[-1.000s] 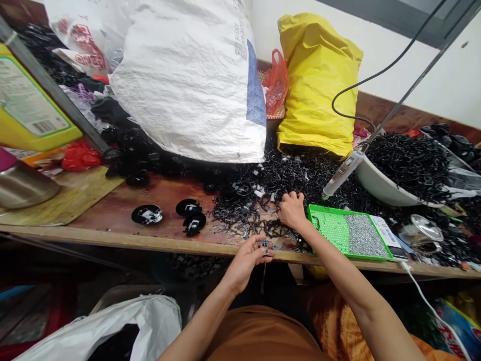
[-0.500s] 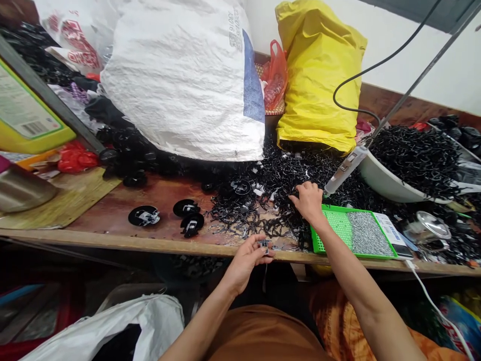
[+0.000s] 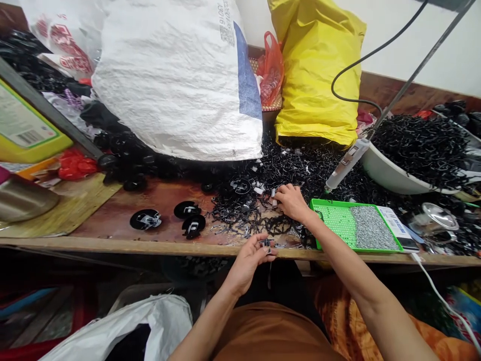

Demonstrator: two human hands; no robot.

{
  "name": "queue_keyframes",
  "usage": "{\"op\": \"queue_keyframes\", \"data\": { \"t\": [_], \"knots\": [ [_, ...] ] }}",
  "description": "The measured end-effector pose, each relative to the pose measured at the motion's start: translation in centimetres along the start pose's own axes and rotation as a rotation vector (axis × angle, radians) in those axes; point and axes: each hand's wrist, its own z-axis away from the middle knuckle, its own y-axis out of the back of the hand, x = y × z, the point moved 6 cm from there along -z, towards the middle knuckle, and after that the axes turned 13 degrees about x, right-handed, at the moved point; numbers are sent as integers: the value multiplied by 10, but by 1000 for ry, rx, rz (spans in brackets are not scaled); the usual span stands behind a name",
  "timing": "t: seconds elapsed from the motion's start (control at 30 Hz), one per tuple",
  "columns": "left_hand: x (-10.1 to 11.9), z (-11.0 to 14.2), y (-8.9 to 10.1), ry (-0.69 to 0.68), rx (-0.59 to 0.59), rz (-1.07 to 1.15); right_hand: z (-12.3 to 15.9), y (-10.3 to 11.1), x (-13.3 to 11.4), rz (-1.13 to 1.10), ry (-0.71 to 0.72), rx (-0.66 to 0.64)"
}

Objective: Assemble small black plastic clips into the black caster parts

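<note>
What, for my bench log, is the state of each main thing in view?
Left hand: closed on a small gray part.
Right hand: bent at the loose parts, grip unclear.
Green tray: partly filled, with silvery pieces at one end.
White basin: heaped with black pieces.
Handheld tool: slanted, tip down.
Front black discs: three, lying loose.
Yellow bag: upright, bulging.
Large white sack: upright, bulging.
Lower white bag: mouth open.

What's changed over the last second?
The right hand moved right, toward the green tray, then back left beside small white pieces; whether its fingers grip anything is unclear. The left hand still holds the small part. The tray and front three black discs stayed put.
</note>
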Motion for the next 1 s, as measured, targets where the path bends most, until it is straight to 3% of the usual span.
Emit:
{"op": "queue_keyframes", "data": {
  "t": [0.13,0.23,0.4,0.53,0.67,0.8,1.0],
  "knots": [
    [0,-1,0,-15,8,1,1,9,-14,-81,94,96],
    [-1,-1,0,-21,7,1,0,5,-30,-117,163,79],
    [-3,0,2,-33,28,38,17,11,-26,-243,80,118],
    [-3,0,2,-37,70,69,52,22,-14,-237,23,43],
    [-2,0,0,-41,73,45,77,25,-13,-119,66,-98],
    [-1,0,0,-42,65,23,81,18,-16,-12,90,-157],
    [-1,1,0,-41,51,21,76,8,-25,34,126,-147]
  ]
}}
